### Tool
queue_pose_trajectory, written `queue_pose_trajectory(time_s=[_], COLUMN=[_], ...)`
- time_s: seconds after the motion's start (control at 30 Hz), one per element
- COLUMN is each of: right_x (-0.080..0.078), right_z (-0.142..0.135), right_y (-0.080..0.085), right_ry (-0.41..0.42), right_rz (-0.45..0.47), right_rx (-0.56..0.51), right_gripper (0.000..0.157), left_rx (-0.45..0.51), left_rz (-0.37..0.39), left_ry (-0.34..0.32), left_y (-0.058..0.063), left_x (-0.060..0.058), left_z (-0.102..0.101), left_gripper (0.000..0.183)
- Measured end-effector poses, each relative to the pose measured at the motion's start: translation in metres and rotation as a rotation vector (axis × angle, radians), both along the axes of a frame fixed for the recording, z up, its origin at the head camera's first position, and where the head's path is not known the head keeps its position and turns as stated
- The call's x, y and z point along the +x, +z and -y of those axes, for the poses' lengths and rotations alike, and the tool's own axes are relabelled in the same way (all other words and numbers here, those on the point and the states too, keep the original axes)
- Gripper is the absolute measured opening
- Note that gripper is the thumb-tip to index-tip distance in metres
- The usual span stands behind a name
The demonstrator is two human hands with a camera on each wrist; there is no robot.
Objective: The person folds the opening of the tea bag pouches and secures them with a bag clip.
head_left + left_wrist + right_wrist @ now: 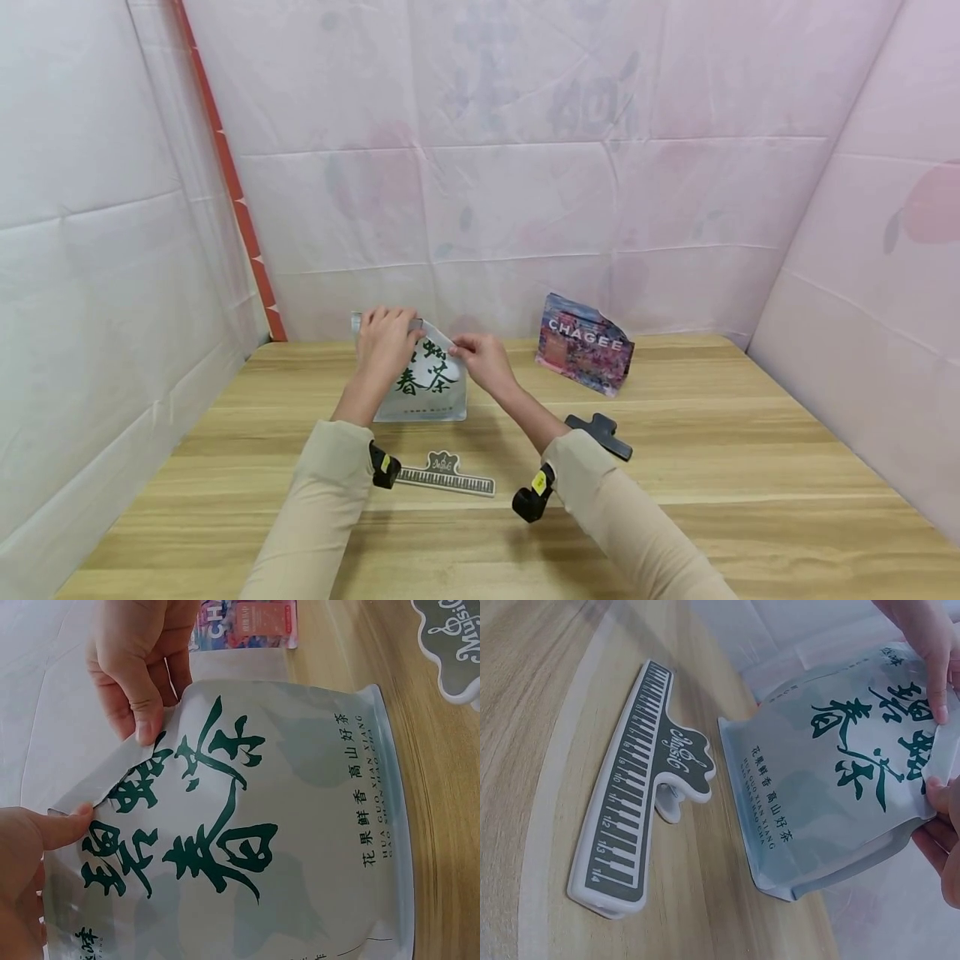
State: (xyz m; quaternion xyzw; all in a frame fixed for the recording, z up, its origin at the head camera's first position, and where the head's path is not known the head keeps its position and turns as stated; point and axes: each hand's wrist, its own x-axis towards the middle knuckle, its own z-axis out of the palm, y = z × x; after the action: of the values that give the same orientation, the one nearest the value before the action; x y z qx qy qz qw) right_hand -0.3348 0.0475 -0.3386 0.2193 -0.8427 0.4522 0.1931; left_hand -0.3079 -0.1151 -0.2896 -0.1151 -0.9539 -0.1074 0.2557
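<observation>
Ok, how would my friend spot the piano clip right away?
On the wooden table, find the pale bag with green writing. Just in front of it lies the piano clip. Unlike the plain dark clip, it has printed piano keys and the word Music.

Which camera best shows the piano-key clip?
The right wrist view: the piano-key clip lies there large and whole, its lettering readable. The head view shows it small, its left end seemingly hidden by a wrist camera; the left wrist view catches only part of its handle.
</observation>
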Motion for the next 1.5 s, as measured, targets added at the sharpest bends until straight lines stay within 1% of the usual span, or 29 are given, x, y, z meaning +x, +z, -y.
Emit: queue_pose_trajectory(time_s=[0.17,0.27,0.53,0.87,0.97,1.23,1.33,1.4,1.5], right_x=[-0.002,-0.003,0.000,0.009,0.011,0.019,0.024,0.028,0.034], right_z=[0.000,0.000,-0.002,-0.004,-0.006,-0.016,-0.018,-0.019,-0.018], right_y=[-0.001,-0.002,-0.001,0.005,0.010,0.024,0.028,0.028,0.028], right_ry=[-0.013,-0.014,0.024,0.085,0.075,0.005,0.030,0.068,0.139], right_rz=[-0.022,-0.020,0.025,0.057,0.054,0.017,0.003,0.001,-0.033], right_rx=[-0.014,-0.015,0.009,0.041,0.037,0.038,0.040,0.045,0.081], right_gripper=[0.010,0.010,0.013,0.015,0.015,0.012,0.011,0.011,0.010], left_rx=[-0.006,-0.006,0.004,0.007,0.007,0.004,0.001,0.003,0.009], left_rz=[-0.007,-0.006,0.002,-0.009,-0.011,-0.009,-0.012,-0.017,-0.023], left_ry=[0.001,0.001,-0.003,-0.014,-0.016,-0.012,-0.011,-0.013,-0.019], left_y=[0.000,0.000,0.000,-0.001,-0.002,0.000,0.000,0.000,0.000], left_x=[-0.001,-0.001,0.000,0.004,0.004,0.004,0.003,0.003,0.002], left_z=[0.000,0.000,0.000,0.000,0.000,0.001,0.001,0.001,0.001], left_gripper=[0.031,0.031,0.029,0.030,0.030,0.031,0.031,0.031,0.029])
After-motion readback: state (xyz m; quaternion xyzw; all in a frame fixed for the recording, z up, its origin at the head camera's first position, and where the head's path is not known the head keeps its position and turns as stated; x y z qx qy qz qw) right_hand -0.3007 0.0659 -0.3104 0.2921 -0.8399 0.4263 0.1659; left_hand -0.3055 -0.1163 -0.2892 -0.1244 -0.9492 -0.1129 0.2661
